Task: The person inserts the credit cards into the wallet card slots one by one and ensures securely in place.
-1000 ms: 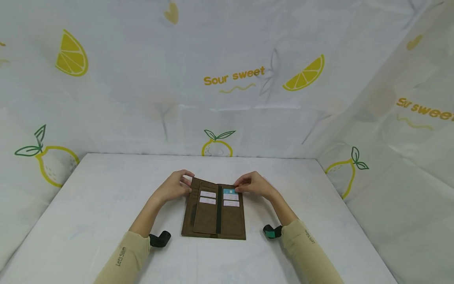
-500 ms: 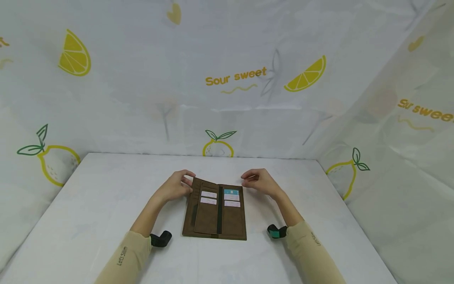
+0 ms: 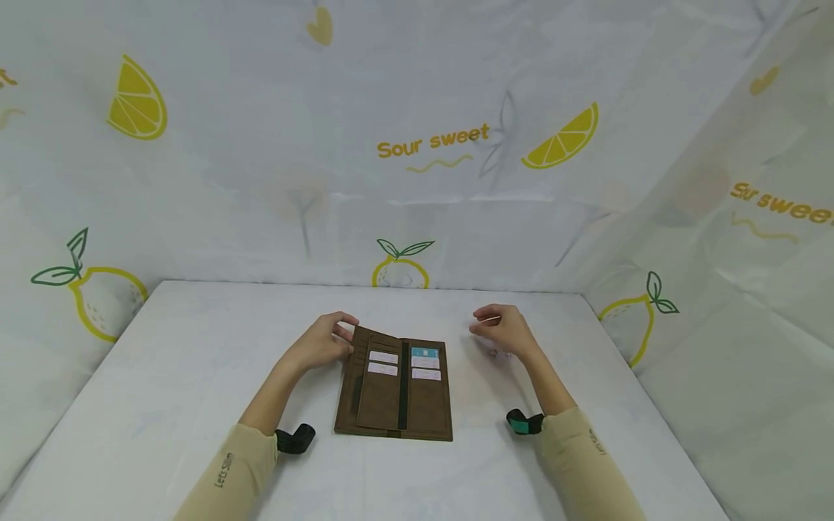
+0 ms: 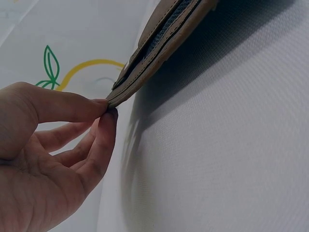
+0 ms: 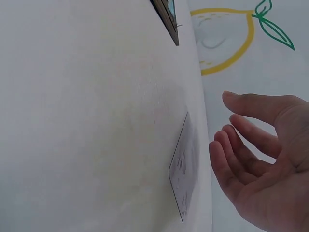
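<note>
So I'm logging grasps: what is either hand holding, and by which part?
The left hand pinches the brown wallet at its far left corner; the right hand holds nothing.

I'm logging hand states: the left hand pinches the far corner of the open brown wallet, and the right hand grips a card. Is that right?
Not quite. The left hand does pinch the far corner of the open brown wallet, but the right hand grips nothing: the right wrist view shows its fingers relaxed and open, with a white card lying flat on the table beside it.
</note>
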Available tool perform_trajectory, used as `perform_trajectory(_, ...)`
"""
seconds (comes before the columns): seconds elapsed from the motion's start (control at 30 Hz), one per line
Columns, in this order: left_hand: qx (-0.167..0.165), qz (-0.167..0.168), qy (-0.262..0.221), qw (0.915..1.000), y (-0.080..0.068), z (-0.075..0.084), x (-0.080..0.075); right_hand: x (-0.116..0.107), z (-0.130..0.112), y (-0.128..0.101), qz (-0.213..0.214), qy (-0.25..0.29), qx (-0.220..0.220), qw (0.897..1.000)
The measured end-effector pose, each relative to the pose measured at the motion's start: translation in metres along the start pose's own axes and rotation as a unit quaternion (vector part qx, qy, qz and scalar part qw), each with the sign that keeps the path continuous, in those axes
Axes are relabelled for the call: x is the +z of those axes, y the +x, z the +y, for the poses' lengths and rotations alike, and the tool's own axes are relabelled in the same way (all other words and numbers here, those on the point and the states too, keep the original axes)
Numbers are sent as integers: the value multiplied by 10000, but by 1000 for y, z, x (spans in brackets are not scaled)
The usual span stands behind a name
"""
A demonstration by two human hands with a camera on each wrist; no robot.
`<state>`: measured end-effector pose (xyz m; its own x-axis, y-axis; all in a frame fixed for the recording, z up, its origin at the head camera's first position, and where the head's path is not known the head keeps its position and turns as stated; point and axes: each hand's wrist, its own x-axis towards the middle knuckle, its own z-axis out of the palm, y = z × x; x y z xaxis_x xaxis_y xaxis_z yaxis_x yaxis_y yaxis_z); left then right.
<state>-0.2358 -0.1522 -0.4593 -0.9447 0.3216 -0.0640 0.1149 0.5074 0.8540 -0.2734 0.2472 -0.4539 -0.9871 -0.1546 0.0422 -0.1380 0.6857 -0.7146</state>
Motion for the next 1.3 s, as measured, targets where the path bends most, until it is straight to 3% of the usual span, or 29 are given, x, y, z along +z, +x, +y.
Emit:
perform_trajectory(0.33, 21, -18, -63, 10000, -1, 1, -1, -8, 12, -8, -78, -888, 664, 9938)
perform_trajectory(0.57, 11, -40, -102, 9999, -3, 2, -2, -7, 11, -8, -147, -1248, 709, 9895)
perform_trajectory(0.97, 50, -24, -27, 10000, -2, 3, -2, -13, 5, -4, -610, -993, 1126, 9868)
perform_trajectory(1.3, 4, -20, -40, 10000, 0, 0, -1, -16, 6, -6, -696, -757, 1024, 9894)
